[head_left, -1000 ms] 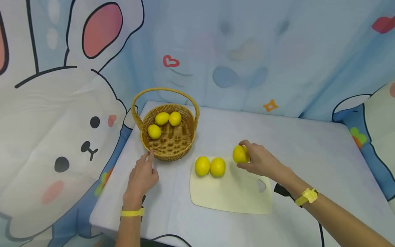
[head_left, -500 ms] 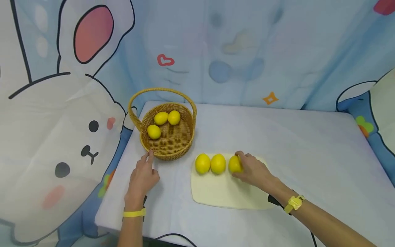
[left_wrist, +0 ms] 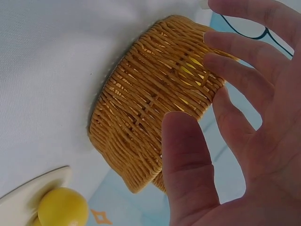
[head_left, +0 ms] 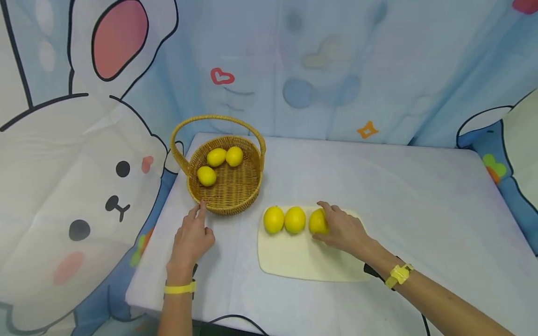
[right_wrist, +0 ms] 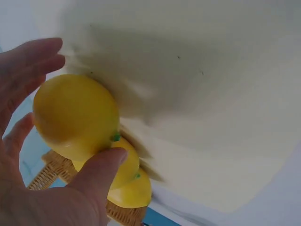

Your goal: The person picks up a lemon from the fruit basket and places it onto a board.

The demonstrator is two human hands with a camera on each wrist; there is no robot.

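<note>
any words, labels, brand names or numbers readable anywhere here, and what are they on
None: no view shows any readable text.
The backdrop cloth bears only drawings: a rabbit, hearts, a star.
The lemon held by the right hand, the basket touched by the left hand, the cutting board and the yellow wristbands show no print.

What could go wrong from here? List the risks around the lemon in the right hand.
1. The right hand holds a lemon down on the cutting board, close beside two other lemons. Being round, it may roll when let go, or nudge its neighbours out of line.
2. The left hand only touches the basket wall with its fingertips; a bump could shift the basket.
</note>
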